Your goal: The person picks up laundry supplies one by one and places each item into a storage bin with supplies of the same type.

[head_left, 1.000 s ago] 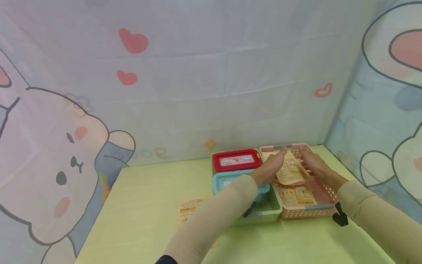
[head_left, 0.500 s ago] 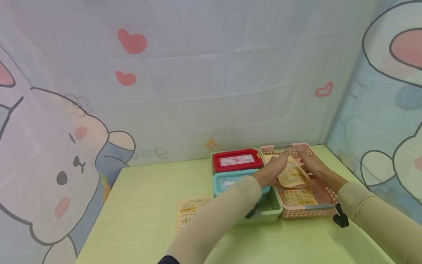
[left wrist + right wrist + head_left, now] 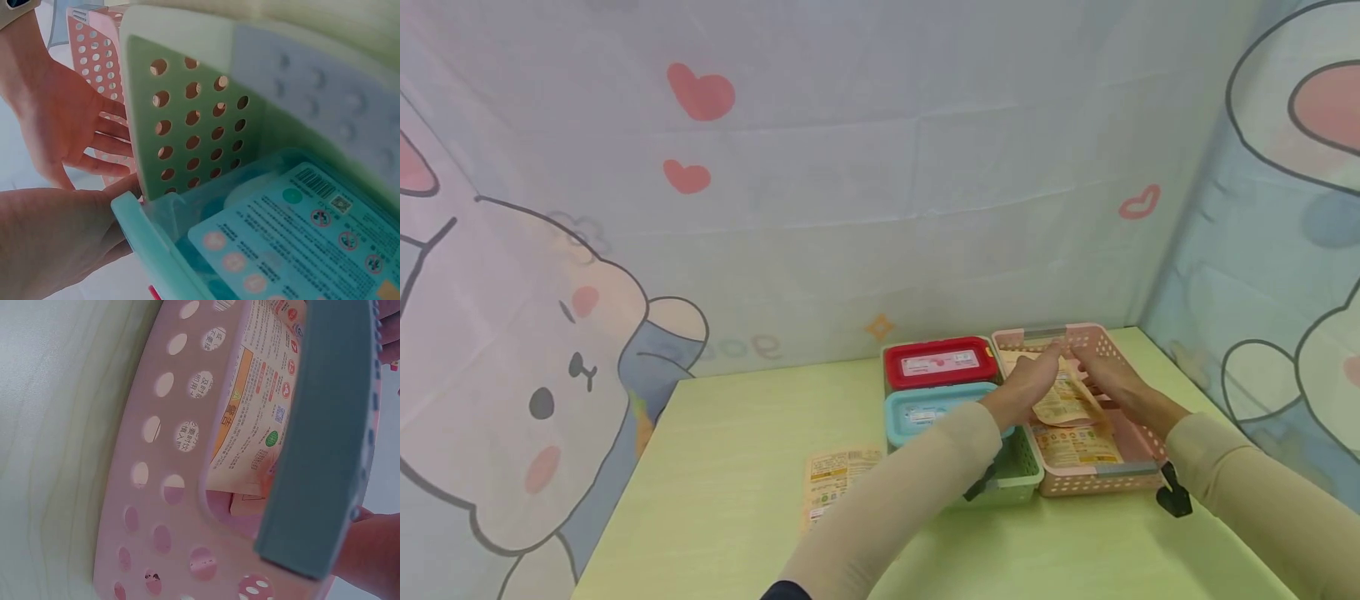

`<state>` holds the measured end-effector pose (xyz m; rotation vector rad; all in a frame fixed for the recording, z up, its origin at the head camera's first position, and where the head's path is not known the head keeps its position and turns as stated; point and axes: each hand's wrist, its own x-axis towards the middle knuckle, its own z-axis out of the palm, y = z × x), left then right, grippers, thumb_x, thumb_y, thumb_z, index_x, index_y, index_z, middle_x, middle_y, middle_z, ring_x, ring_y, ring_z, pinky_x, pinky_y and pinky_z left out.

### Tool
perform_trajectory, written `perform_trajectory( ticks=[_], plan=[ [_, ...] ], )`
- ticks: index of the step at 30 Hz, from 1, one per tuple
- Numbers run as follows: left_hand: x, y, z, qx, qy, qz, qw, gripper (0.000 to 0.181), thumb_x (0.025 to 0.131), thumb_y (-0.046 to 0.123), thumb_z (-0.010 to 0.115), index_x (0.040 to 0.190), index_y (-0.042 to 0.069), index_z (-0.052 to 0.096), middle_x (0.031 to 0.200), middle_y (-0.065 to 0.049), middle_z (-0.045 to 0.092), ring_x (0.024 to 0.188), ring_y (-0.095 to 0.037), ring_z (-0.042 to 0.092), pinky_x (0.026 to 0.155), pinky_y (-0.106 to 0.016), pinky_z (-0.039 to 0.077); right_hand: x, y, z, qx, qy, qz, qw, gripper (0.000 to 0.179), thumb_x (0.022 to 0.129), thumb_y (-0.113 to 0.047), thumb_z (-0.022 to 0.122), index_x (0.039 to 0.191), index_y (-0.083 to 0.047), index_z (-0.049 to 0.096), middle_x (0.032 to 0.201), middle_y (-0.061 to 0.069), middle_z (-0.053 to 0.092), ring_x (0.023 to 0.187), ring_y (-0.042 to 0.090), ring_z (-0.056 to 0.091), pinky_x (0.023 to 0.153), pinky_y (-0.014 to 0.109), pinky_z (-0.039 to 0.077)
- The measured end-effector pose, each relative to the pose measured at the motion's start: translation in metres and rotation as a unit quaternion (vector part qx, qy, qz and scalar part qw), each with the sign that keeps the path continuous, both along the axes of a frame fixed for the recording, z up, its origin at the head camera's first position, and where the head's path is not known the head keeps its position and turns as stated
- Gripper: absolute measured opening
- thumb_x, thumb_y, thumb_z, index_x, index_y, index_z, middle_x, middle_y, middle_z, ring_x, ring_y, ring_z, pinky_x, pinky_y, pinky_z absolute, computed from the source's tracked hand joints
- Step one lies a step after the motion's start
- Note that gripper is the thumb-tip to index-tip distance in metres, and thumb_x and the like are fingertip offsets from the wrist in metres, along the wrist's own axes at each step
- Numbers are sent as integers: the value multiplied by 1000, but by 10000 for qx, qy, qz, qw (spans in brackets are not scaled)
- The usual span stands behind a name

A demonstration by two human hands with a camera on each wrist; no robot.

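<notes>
Both hands are over the pink basket (image 3: 1108, 483), at the back right in the head view. My left hand (image 3: 1026, 385) lies over its left side, thumb up, beside a beige printed pouch (image 3: 1063, 404). Opposite it, my right hand (image 3: 1112, 379) reaches in from the right with its fingers extended, as the left wrist view also shows. The upper pouch sits tilted over another printed pouch (image 3: 1078, 446). The left fingertips are hidden behind the green basket wall (image 3: 140, 106) in the left wrist view. Printed pouch text (image 3: 256, 419) shows inside the basket in the right wrist view.
Left of the pink basket stands a green basket (image 3: 1026, 492) holding a red-lidded box (image 3: 940, 363) and a teal-lidded box (image 3: 917, 412). Another beige pouch (image 3: 835, 475) lies on the table, partly behind the left sleeve. A grey handle (image 3: 319, 425) crosses the pink basket's end.
My left hand has moved right, toward my right hand, over the upper pouch. The right hand has shifted slightly left, so the gap between them is narrower.
</notes>
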<state>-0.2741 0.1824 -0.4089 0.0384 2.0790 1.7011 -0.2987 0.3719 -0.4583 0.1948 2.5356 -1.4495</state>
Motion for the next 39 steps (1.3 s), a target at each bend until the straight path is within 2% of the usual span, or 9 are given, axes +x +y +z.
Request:
perform_trajectory(
  ticks=[5,10,14,19,22,26,32,34,39],
  plan=[
    [1,2,-1,-210,21,62,9998,89,104,68,47,167,8,27,169,-9,32,154,-36,34,120,-59,36,-2,1,0,-11,-139,40,9999,113,102,-81,22,159,16,20,157,41,30,142,56,40,113,63,42],
    [3,3,0,-324,-4,-10,9995,92,104,69,47,168,9,23,170,-9,29,155,-37,32,118,-62,37,-3,2,0,-35,-222,115,9997,113,102,-81,22,161,16,15,160,41,26,145,57,35,116,64,38],
    [5,5,0,-530,109,-72,9985,93,103,70,47,169,9,22,171,-9,29,154,-36,34,119,-59,37,-3,2,0,-47,-161,210,9996,109,103,-79,24,165,10,11,160,41,26,145,57,36,116,65,38],
    [8,8,-2,-711,130,-24,9974,95,102,72,46,169,10,20,170,-11,32,154,-36,36,120,-57,37,-3,1,0,-3,-212,158,9997,103,106,-75,23,164,10,14,161,42,23,146,58,33,116,66,37],
    [10,9,-2,-652,39,73,9978,95,102,71,47,170,10,18,168,-12,34,152,-36,38,117,-59,40,-2,1,0,17,-280,154,9995,107,104,-77,25,160,14,18,159,42,26,144,57,36,115,66,39],
    [12,11,-2,-596,-41,111,9982,94,102,69,50,170,12,18,165,-11,38,146,-36,46,110,-61,47,-1,2,2,78,-332,245,9991,107,104,-76,27,162,12,15,161,42,24,145,58,35,115,67,38],
    [14,13,-4,-941,81,81,9955,95,101,73,48,169,13,22,163,-11,43,142,-34,50,106,-56,51,1,3,4,194,-508,464,9974,107,103,-79,24,166,6,5,166,41,12,148,62,26,115,72,33],
    [16,14,-4,-1095,160,61,9938,94,101,73,48,168,12,23,161,-11,45,142,-33,51,108,-55,50,2,3,5,247,-568,414,9972,105,104,-77,24,166,6,6,166,41,12,147,62,27,114,71,35],
    [19,15,-4,-1319,307,-12,9908,91,103,72,44,168,11,25,161,-13,45,147,-33,46,115,-54,44,4,4,6,368,-701,240,9966,104,105,-75,27,163,10,12,159,44,25,143,59,36,110,68,42]
  ],
)
